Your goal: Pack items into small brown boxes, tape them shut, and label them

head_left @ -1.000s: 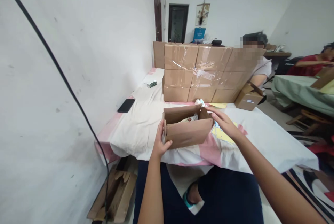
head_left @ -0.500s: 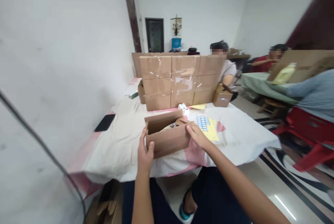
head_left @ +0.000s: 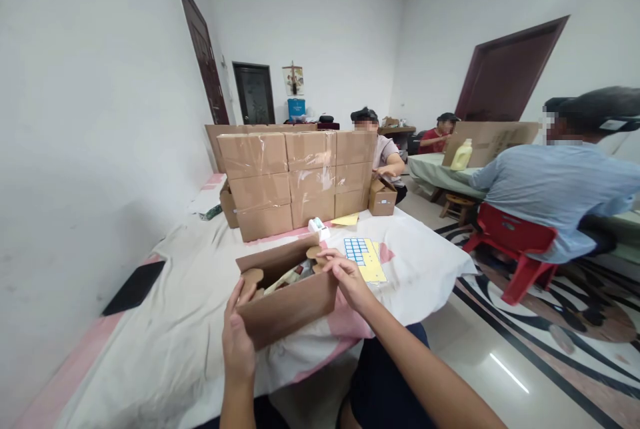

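Note:
A small open cardboard box [head_left: 290, 305] lies on the cloth-covered table [head_left: 165, 329] in front of me, with packaged items showing inside. My left hand [head_left: 237, 339] grips its left end, thumb on the front wall and fingers at the small side flap. My right hand [head_left: 347, 275] is closed on the right end flap of the same box, fingers curled over its top edge. Both long flaps stand up.
A stack of taped cardboard boxes [head_left: 295, 175] stands at the table's far side. A sheet of blue stickers [head_left: 363, 257], a small white dispenser [head_left: 317, 227] and a black phone [head_left: 134, 287] lie nearby. Other people sit to the right, one on a red chair [head_left: 510, 249].
My head has turned right and up, showing more of the room. The hands stay at the box ends; the side flaps now fold inward under my fingers.

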